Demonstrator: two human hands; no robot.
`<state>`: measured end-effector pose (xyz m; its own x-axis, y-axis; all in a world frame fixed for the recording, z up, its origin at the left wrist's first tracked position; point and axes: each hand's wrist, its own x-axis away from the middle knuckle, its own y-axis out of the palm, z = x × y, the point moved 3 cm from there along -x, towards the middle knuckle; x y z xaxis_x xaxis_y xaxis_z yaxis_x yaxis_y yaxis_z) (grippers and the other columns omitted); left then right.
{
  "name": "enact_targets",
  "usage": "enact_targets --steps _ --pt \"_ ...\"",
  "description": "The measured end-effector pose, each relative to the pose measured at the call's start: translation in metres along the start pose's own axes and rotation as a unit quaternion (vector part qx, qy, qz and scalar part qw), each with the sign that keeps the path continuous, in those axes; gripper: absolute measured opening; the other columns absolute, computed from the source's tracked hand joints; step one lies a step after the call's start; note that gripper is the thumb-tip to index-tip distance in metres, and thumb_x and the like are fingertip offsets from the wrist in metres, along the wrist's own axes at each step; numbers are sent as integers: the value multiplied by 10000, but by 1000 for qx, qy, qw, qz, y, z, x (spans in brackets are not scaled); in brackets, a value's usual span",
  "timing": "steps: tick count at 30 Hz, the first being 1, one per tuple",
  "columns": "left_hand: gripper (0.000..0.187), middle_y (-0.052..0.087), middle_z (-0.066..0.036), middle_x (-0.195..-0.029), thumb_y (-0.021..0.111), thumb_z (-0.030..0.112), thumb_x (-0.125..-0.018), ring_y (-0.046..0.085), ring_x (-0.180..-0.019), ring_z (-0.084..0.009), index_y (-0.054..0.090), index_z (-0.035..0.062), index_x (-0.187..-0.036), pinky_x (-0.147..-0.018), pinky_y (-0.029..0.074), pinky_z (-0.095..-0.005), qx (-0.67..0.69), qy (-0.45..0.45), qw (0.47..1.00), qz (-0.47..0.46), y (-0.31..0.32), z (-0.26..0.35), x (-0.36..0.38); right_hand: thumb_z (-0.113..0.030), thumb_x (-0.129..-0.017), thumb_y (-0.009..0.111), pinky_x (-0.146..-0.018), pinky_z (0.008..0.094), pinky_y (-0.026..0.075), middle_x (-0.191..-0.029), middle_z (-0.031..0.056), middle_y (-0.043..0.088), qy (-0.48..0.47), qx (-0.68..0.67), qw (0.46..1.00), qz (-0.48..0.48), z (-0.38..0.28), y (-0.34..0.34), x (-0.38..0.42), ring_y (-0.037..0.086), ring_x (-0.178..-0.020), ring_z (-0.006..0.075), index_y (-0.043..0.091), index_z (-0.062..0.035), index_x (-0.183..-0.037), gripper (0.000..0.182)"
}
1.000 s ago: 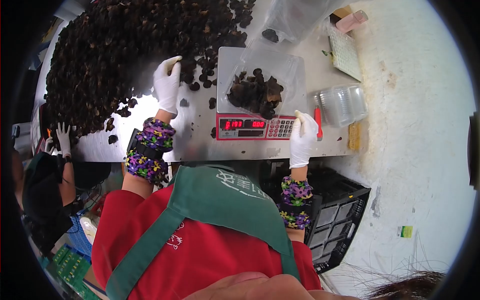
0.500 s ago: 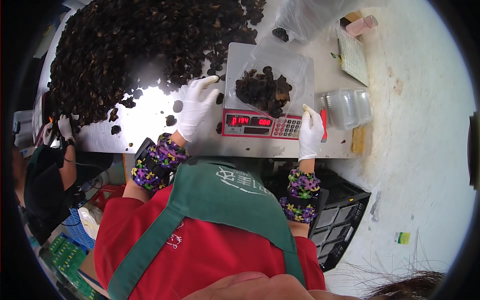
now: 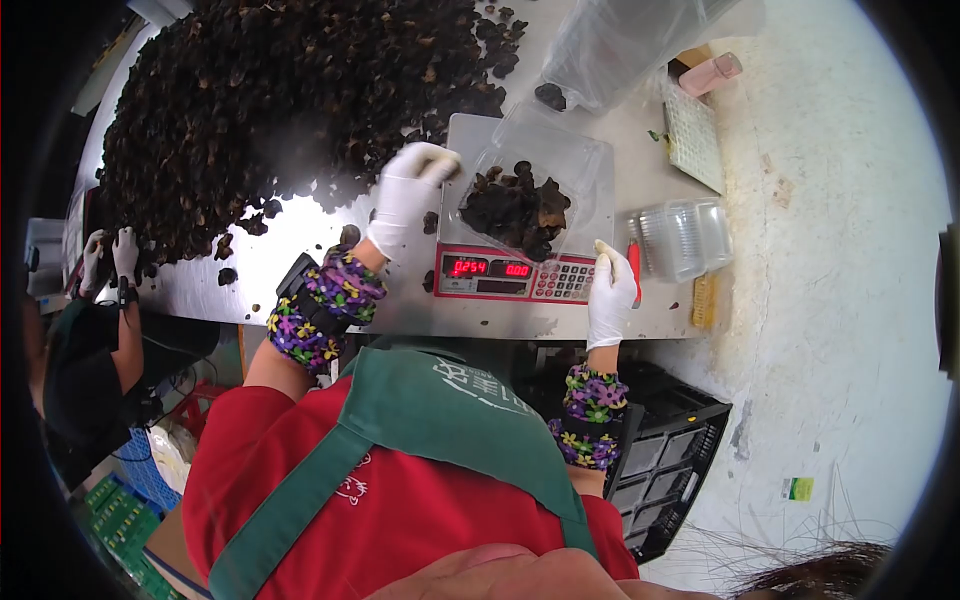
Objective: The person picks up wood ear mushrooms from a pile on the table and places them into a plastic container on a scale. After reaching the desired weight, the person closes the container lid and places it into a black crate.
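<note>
An open clear plastic clamshell box (image 3: 580, 165) rests on the digital scale (image 3: 600, 205), whose red display reads about 0.254. Dark dried wood ear mushrooms (image 3: 515, 210) are heaped inside the box. My left hand (image 3: 412, 195), in a white glove, is at the scale's left edge beside the box. Its fingers are curled together and blurred at the tips, so I cannot see what, if anything, they hold. Just off the scale's right front corner is my gloved right hand (image 3: 612, 295), its fingers bent in and closed, their inside hidden.
A large mound of wood ear mushrooms (image 3: 270, 110) covers the table's left and back. Stacked clear boxes (image 3: 680, 240), a red-handled tool (image 3: 635, 270), a yellow brush (image 3: 704, 300) and a plastic bag (image 3: 630, 50) lie to the right. Another person's gloved hands (image 3: 122, 252) work far left.
My left hand has moved up and right to the scale, and its spread fingers have curled. The display has risen from 0.194 to 0.254. The whole view has shifted slightly.
</note>
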<state>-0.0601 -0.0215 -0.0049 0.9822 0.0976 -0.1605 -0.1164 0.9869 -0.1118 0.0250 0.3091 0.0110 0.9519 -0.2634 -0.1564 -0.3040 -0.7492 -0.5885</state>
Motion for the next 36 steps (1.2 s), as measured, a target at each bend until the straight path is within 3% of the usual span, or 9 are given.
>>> enact_targets --steps 2,4,10,14,18,21,26,28,36 --pt "151 706 -55 -950 719 105 -919 663 -876 -159 712 49 -1059 -791 530 -299 -36 -13 993 115 -29 -43 -5 -103 -1000 579 -913 336 505 -1079 134 713 18 -22 1000 13 8 -5 3 657 -1012 230 714 -1 -1136 218" --pt "223 703 -74 -1003 750 153 -873 649 -944 -254 718 98 -1087 -841 520 -379 -415 75 899 117 -41 -17 -3 -107 -1001 580 -923 334 505 -1081 134 715 30 -17 999 9 9 -9 6 659 -1020 230 715 -3 -1138 218" --pt "137 666 -36 -1095 787 221 -774 595 -1100 -293 749 186 -902 -913 468 -464 -403 274 873 -18 26 27 -18 -119 -1002 590 -877 325 508 -1075 122 712 28 -10 1000 -9 -1 -1 4 653 -978 213 715 -12 -1144 217" --pt "206 642 -69 -1217 771 310 -752 485 -1311 -313 764 139 -867 -1114 341 -555 -565 290 766 -95 61 13 -26 -125 -1001 596 -840 325 501 -1064 113 705 3 -22 1000 -13 -16 2 2 638 -940 205 712 -17 -1139 210" --pt "174 638 -78 -1266 750 288 -768 463 -1355 -305 774 143 -862 -1141 304 -588 -597 225 759 -130 72 6 -34 -95 -991 594 -848 333 510 -1064 126 705 -11 -24 1000 -6 -12 0 8 650 -960 213 709 -7 -1135 204" --pt "151 642 -92 -1278 735 275 -780 467 -1355 -287 774 140 -836 -1128 301 -619 -500 149 846 -109 69 -12 -40 -74 -988 582 -873 337 515 -1064 134 704 -5 -30 1000 -3 -2 -7 13 657 -974 223 705 6 -1138 210" --pt "181 739 -61 -1103 785 264 -835 641 -1080 -228 808 126 -950 -956 485 -358 -179 76 980 -38 38 -14 -39 -74 -991 576 -908 335 518 -1079 137 706 9 -23 1000 -3 6 -20 20 661 -1000 226 703 12 -1155 225" --pt "229 738 -34 -1051 743 188 -912 643 -951 -114 766 28 -1072 -859 501 -259 98 -182 978 -39 29 7 -24 -83 -994 581 -911 335 519 -1080 138 709 25 -22 999 -2 11 -19 20 664 -996 219 705 15 -1151 223" --pt "175 696 -1 -891 689 155 -945 614 -809 -49 711 10 -1041 -697 503 -237 18 -178 984 -4 -77 23 64 -78 -999 568 -919 326 523 -1095 145 723 2 -22 1000 -15 5 -10 2 676 -1018 216 710 22 -1140 223"
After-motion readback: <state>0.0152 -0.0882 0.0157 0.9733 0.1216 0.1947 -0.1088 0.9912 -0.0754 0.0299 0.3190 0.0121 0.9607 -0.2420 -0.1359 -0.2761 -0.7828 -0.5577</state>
